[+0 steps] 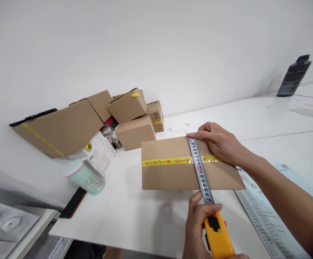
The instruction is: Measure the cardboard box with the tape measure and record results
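A person's left hand [195, 228] grips a yellow tape measure [219, 235] toward the front edge of a white table [124, 216], its numbered blade [201, 174] crossing a taped cardboard box [169, 177] to the right hand [222, 143], a mint tumbler [91, 181] near the table's left edge.

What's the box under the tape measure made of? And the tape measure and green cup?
The box: matt cardboard, I think, from its plain brown sides. Tape measure: blade probably metal, being silvery; the smooth, bright orange case looks plastic. Green cup: smooth and printed, maybe plastic or coated metal.
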Motion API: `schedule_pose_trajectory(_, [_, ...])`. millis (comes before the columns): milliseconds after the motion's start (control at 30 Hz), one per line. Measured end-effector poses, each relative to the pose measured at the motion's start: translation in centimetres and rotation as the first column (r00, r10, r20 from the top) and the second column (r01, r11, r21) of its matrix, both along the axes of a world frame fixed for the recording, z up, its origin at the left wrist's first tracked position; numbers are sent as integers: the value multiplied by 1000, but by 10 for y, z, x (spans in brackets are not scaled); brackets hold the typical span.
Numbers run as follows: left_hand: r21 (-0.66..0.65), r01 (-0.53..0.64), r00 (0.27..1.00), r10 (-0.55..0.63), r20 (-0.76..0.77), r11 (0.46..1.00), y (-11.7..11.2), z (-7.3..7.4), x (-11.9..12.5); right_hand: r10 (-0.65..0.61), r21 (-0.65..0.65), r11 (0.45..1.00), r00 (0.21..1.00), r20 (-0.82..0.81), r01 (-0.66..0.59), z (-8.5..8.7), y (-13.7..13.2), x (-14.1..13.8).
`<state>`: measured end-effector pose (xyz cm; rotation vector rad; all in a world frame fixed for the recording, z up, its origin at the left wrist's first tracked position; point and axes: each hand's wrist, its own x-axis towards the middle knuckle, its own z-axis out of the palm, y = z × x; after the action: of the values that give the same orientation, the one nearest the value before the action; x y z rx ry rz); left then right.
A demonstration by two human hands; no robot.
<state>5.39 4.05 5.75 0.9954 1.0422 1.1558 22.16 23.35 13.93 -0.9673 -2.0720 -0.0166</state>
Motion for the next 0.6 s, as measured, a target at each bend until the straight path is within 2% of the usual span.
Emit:
schedule_pose_trajectory(200, [-61,-24,1000,23,-19,998,-2,1,3,-4,1,1000,1000,-11,4,0,-1,0])
schedule_pose_trajectory(300, [-35,-31,999,30,-35,999,-1,3,4,-6,-6,1000,1000,-5,6,-1,-1,-1])
schedule_pose_trajectory(400, [19,-8,1000,8,5,1000,1,4,3,-11,-23,1000,1000,7,11,1,-2,-1])
schedule_pose_trajectory(500, [34,-57,998,56,22,998,1,7,2,-37,-71,997,999,-7,36,4,-3,-2])
schedule_pose_trajectory(600, [-41,-60,993,64,104,997,-3,8,2,-52,-134,990,997,-58,44,8,2,-2])
